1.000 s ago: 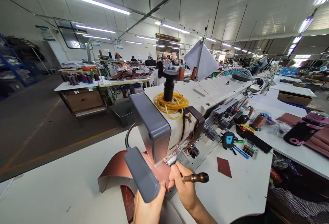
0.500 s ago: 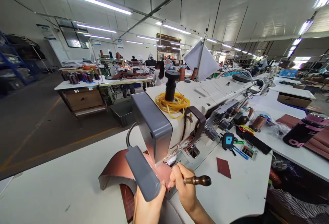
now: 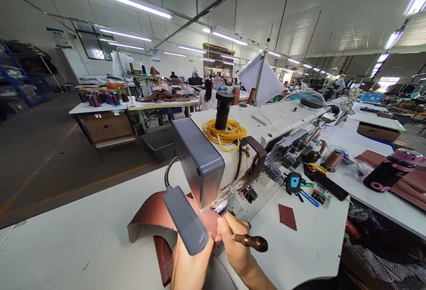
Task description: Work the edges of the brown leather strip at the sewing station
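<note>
A curved reddish-brown leather piece with a grey underside (image 3: 151, 212) lies under the head of a sewing machine (image 3: 256, 123). My left hand (image 3: 192, 265) pinches its near edge, partly hidden behind a flat grey box on a bendy neck (image 3: 185, 220). Close on the right, my right hand (image 3: 237, 248) is closed around an awl-like tool with a turned dark wooden handle (image 3: 254, 242). The handle sticks out to the right, and the tool's tip is not clearly visible by the machine's needle area. Both hands nearly touch at the leather edge. Beneath the leather rests a dark red block (image 3: 163, 261).
Right of the machine lie a maroon leather scrap (image 3: 287, 217), keys with a fob (image 3: 294, 183), a phone (image 3: 329, 185), a thread spool (image 3: 333, 160) and a bottle (image 3: 392, 170). A coil of yellow cord (image 3: 224, 132) sits on the machine. A seated person (image 3: 208, 97) is beyond.
My right hand has shifted slightly left with the awl-like tool, and its handle now tilts lower to the right. The left hand stays on the leather. The view has moved slightly.
</note>
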`<state>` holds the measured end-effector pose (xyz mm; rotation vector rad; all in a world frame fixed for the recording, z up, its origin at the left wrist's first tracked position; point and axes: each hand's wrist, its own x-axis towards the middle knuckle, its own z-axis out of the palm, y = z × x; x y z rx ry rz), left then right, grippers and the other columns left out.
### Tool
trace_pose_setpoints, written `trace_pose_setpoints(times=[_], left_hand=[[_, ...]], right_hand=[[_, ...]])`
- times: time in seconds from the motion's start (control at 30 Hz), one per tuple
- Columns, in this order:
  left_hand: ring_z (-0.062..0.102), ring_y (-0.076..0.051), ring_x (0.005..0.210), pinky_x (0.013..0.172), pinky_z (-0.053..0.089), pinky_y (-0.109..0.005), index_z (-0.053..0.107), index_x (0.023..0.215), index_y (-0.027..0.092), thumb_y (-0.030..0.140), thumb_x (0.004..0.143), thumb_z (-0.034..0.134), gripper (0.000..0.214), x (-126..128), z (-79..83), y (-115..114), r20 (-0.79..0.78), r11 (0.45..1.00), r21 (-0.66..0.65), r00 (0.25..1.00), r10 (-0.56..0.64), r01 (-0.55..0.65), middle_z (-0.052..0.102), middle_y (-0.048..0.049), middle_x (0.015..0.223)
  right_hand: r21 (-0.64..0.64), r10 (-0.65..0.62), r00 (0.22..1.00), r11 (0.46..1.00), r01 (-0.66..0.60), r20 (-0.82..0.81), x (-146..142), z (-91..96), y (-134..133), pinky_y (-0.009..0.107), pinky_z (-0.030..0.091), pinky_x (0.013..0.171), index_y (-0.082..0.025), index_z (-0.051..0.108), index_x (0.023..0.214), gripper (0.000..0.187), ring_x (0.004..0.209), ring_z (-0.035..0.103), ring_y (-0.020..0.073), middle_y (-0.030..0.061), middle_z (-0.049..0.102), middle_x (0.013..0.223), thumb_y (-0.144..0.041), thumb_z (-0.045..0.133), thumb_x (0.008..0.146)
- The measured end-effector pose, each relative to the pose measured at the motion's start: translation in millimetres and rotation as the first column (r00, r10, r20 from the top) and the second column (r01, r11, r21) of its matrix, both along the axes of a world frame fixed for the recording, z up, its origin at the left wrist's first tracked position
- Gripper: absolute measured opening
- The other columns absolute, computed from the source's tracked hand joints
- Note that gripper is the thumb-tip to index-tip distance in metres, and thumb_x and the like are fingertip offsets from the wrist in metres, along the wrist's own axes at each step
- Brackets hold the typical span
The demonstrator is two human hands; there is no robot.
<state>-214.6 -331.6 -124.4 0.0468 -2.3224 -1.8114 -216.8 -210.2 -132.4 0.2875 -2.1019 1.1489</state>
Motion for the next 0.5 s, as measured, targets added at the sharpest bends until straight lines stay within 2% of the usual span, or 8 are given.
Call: trace_pose_setpoints(times=[0.13, 0.33, 0.5], left_hand=[[0.069, -0.028, 0.087, 0.075, 0.059, -0.04, 0.06, 0.096, 0.017, 0.054, 0.077, 0.059, 0.042, 0.6, 4.6, 0.2, 0.02, 1.0, -0.019, 1.0, -0.014, 0.014, 0.071, -0.0099, 0.096], [0.07, -0.031, 0.091, 0.077, 0.06, -0.042, 0.061, 0.103, 0.016, 0.057, 0.075, 0.062, 0.05, -5.5, 1.8, -6.0, 0.058, 0.994, -0.08, 0.995, -0.076, 0.081, 0.073, -0.0112, 0.098], [0.07, -0.032, 0.087, 0.072, 0.059, -0.041, 0.063, 0.097, 0.017, 0.054, 0.078, 0.059, 0.042, 0.4, 9.7, 2.3, 0.068, 0.994, -0.098, 0.997, -0.031, 0.038, 0.072, -0.0106, 0.089]], right_hand=[[0.057, -0.03, 0.999, 0.998, 0.031, -0.027, 3.0, 2.7, -1.5, 0.024, 0.038, 0.049, -0.022, 0.038, 0.062, 0.042, 0.045, 0.051, 0.0089, -0.004, 0.052, 0.049, -0.028, 0.038, 0.104], [0.124, -0.068, 0.992, 0.989, 0.081, -0.108, 4.3, -9.0, -5.0, 0.025, 0.035, 0.052, -0.022, 0.035, 0.066, 0.035, 0.048, 0.043, 0.0088, -0.0051, 0.043, 0.055, -0.019, 0.044, 0.1], [0.126, -0.055, 0.988, 0.989, 0.073, -0.142, 5.1, -8.8, -7.9, 0.025, 0.035, 0.051, -0.023, 0.034, 0.067, 0.033, 0.049, 0.041, 0.0088, -0.0053, 0.041, 0.057, -0.017, 0.042, 0.099]])
